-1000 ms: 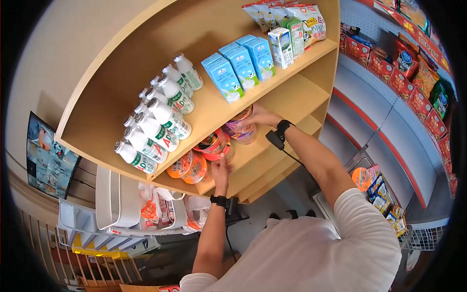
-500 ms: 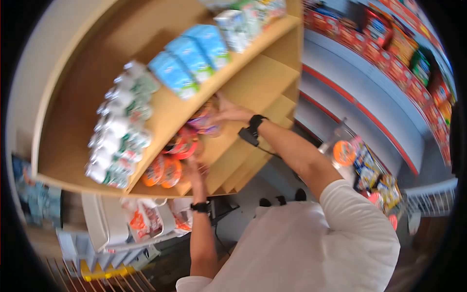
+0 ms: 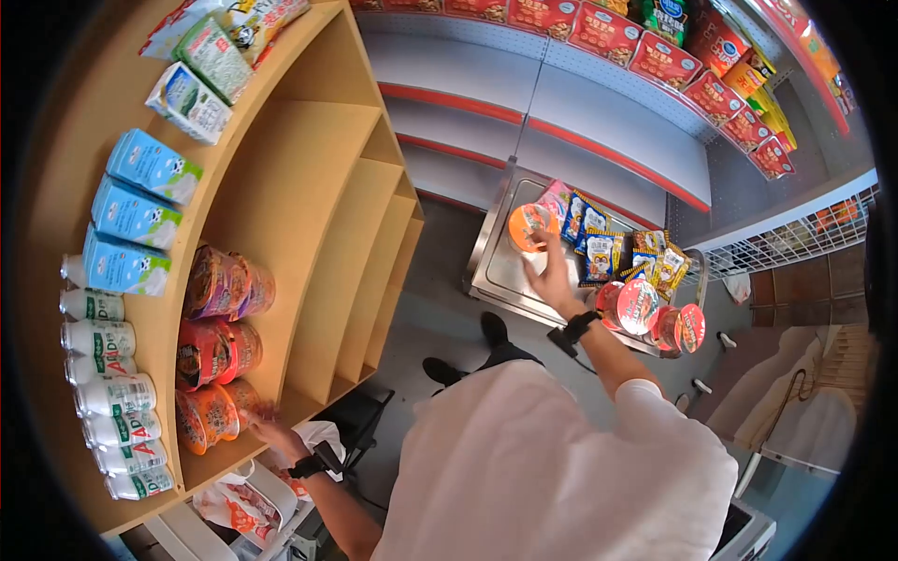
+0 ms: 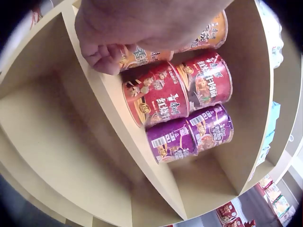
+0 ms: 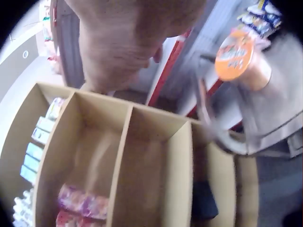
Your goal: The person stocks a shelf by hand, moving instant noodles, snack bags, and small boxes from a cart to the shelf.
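Loose-fingered, my left hand (image 3: 281, 438) is at the front of the orange instant noodle cups (image 3: 208, 419) on the wooden shelf. In the left wrist view its curled fingers (image 4: 106, 59) overlap an orange cup (image 4: 144, 56) and hold nothing visible. Red noodle cups (image 3: 204, 355) and purple ones (image 3: 215, 280) stand beside them in rows. On the right, my right hand (image 3: 554, 285) reaches over a metal cart (image 3: 505, 271), fingers spread towards an orange-lidded noodle cup (image 3: 533, 227). In the right wrist view a gap separates that hand (image 5: 123, 47) from the cup (image 5: 235, 56).
Snack packets (image 3: 601, 255) and red-lidded noodle cups (image 3: 636, 307) share the cart. White bottles (image 3: 117, 393) and blue milk cartons (image 3: 136, 213) line the upper shelf. Behind the cart stands a grey rack (image 3: 617, 122) with red edges; a white wire basket (image 3: 786, 243) is at right.
My right hand has left the purple cups on the shelf and moved right to over the cart. The body and head view have turned right; my left hand has shifted from the red cups to the orange ones.
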Tool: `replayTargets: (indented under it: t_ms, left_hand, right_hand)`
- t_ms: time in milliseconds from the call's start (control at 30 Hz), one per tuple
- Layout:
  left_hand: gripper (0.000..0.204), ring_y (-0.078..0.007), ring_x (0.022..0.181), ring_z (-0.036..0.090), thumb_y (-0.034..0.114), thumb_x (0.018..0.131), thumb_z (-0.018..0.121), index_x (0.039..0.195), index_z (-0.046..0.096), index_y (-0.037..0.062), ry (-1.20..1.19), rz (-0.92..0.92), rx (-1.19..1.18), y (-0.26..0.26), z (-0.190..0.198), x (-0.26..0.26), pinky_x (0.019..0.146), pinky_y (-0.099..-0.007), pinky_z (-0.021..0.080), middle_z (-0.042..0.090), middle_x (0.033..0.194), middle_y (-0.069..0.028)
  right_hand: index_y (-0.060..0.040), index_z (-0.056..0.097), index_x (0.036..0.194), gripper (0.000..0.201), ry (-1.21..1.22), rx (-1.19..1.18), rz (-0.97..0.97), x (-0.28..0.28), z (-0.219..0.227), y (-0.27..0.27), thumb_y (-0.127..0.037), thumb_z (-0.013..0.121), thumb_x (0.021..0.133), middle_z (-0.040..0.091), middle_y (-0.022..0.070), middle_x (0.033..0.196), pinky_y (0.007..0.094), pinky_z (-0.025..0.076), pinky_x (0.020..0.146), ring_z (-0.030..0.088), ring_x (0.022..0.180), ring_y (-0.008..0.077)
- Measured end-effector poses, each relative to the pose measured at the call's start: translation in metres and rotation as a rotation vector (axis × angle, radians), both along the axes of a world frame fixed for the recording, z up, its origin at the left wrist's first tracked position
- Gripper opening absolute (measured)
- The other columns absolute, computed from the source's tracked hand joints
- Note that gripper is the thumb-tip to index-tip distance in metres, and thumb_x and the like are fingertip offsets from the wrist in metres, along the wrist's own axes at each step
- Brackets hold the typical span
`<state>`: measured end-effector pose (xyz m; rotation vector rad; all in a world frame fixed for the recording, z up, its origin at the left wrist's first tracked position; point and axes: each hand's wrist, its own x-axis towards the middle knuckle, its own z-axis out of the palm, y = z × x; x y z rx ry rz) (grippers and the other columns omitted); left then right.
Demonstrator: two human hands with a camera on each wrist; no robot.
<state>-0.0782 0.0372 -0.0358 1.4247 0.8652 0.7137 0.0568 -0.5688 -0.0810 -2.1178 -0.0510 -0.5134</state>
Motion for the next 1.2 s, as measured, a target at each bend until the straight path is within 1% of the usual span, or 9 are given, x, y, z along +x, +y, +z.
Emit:
replayTargets:
  t_ms: [133, 333, 667, 767, 867, 1000, 1067, 1133, 1200]
  left_hand:
    - [0.05, -0.0115, 0.072, 0.049, 0.06, 0.099, 0.057, 0.094, 0.052, 0.011, 0.003, 0.026, 0.09, -0.008, -0.006, -0.012, 0.065, -0.0277, 0.038, 0.052, 0.082, 0.0006]
    - [0.053, -0.0119, 0.07, 0.045, 0.063, 0.1, 0.053, 0.09, 0.046, 0.0115, 0.161, -0.11, 0.002, -0.047, -0.029, -0.024, 0.063, -0.028, 0.035, 0.046, 0.078, 0.0]
    - [0.036, -0.0178, 0.092, 0.064, 0.043, 0.105, 0.055, 0.115, 0.056, 0.0083, 0.187, -0.506, 0.095, -0.103, -0.052, 0.004, 0.076, -0.029, 0.052, 0.064, 0.108, -0.0066]
    - [0.031, -0.0155, 0.095, 0.062, 0.016, 0.098, 0.068, 0.125, 0.055, 0.0064, 0.276, -0.719, 0.095, -0.144, -0.022, 0.03, 0.084, -0.031, 0.054, 0.063, 0.108, -0.0046]
    - [0.049, -0.0189, 0.105, 0.063, 0.016, 0.092, 0.076, 0.132, 0.052, 0.0048, 0.304, -1.01, 0.149, -0.163, -0.022, 0.054, 0.09, -0.033, 0.054, 0.065, 0.115, -0.0091]
    - [0.069, -0.0198, 0.118, 0.059, 0.016, 0.083, 0.085, 0.139, 0.046, 0.0026, 0.292, -1.22, 0.149, -0.227, 0.026, 0.082, 0.098, -0.0353, 0.053, 0.056, 0.13, -0.0109]
    - [0.09, -0.0234, 0.128, 0.053, 0.018, 0.074, 0.092, 0.144, 0.039, 0.0001, 0.13, -1.298, 0.791, -0.257, 0.051, 0.092, 0.103, -0.0392, 0.051, 0.052, 0.137, -0.0108]
    - [0.102, -0.0262, 0.13, 0.053, 0.018, 0.066, 0.097, 0.145, 0.035, -0.0005, 0.041, -1.38, 0.856, -0.283, 0.069, 0.102, 0.101, -0.0395, 0.053, 0.049, 0.141, -0.0137]
    - [0.104, -0.0263, 0.126, 0.057, 0.014, 0.065, 0.097, 0.146, 0.032, 0.0002, 0.002, -1.518, 0.338, -0.292, 0.046, 0.109, 0.1, -0.0389, 0.054, 0.051, 0.14, -0.0168]
  right_hand:
    - [0.0001, 0.027, 0.15, 0.122, 0.286, -0.325, -0.096, 0.037, -0.052, -0.07, -0.028, 0.098, 0.055, 0.04, 0.0263, 0.142, 0.0499, 0.038, 0.111, 0.04, 0.132, 0.0478]
    - [-0.0188, 0.014, 0.16, 0.143, 0.852, -0.589, 0.04, 0.101, -0.086, -0.067, -0.045, 0.099, 0.048, 0.014, 0.0253, 0.165, 0.0696, 0.023, 0.116, 0.013, 0.152, 0.0508]
    - [-0.003, 0.049, 0.135, 0.097, 0.514, -0.632, -0.028, 0.077, -0.129, -0.067, -0.034, 0.088, 0.052, 0.052, 0.0204, 0.134, 0.0543, 0.046, 0.1, 0.05, 0.126, 0.0423]
    - [-0.007, 0.06, 0.123, 0.081, 0.11, -0.681, -0.084, 0.038, -0.085, -0.058, -0.037, 0.087, 0.053, 0.057, 0.022, 0.121, 0.0491, 0.048, 0.094, 0.054, 0.116, 0.042]
    - [-0.0049, 0.039, 0.148, 0.113, 0.349, -0.441, -0.147, 0.01, -0.002, -0.023, -0.033, 0.092, 0.052, 0.047, 0.0302, 0.136, 0.0518, 0.042, 0.108, 0.045, 0.129, 0.0471]
    - [-0.0026, 0.052, 0.138, 0.097, 0.228, 0.008, 0.332, 0.001, 0.087, 0.025, -0.033, 0.092, 0.055, 0.052, 0.02, 0.129, 0.049, 0.042, 0.108, 0.051, 0.124, 0.0384]
    - [-0.0014, 0.052, 0.136, 0.096, 0.124, 0.005, 0.343, -0.003, 0.106, 0.06, -0.039, 0.092, 0.057, 0.054, 0.0194, 0.127, 0.0474, 0.043, 0.105, 0.053, 0.121, 0.0375]
    - [-0.001, 0.05, 0.137, 0.097, 0.08, -0.028, 0.425, -0.011, 0.125, 0.085, -0.047, 0.09, 0.061, 0.053, 0.0219, 0.132, 0.0466, 0.044, 0.104, 0.052, 0.122, 0.0404]
    - [-0.0003, 0.045, 0.142, 0.105, 0.273, -0.014, 0.379, -0.022, 0.13, 0.103, -0.053, 0.088, 0.062, 0.051, 0.0249, 0.133, 0.0462, 0.043, 0.106, 0.05, 0.125, 0.0406]
